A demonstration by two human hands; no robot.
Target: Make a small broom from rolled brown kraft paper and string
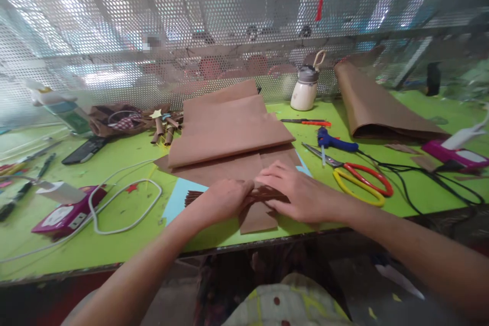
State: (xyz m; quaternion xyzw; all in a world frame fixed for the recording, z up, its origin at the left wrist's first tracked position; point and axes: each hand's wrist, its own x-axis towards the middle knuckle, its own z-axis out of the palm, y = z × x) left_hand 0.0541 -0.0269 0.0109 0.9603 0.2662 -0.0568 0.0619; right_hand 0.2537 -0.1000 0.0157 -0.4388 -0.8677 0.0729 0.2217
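Both my hands rest near the front edge of a green table (114, 244). My left hand (223, 198) is closed, pinching a pleated strip of brown paper (267, 194). My right hand (296, 191) lies over the same folded strip with its fingers pressed down on it. A flat brown paper piece (256, 219) sticks out below the hands. Behind them lies a stack of large brown paper sheets (229, 132) on top of a light blue sheet (176, 198).
Red and yellow scissors (359, 178), a blue glue gun (334, 141) with a black cord and a red-handled cutter (305, 122) lie to the right. A white bottle (304, 89), a brown paper roll (374, 104), a pink device (66, 214) with white cable, and paper tubes (162, 130) stand around.
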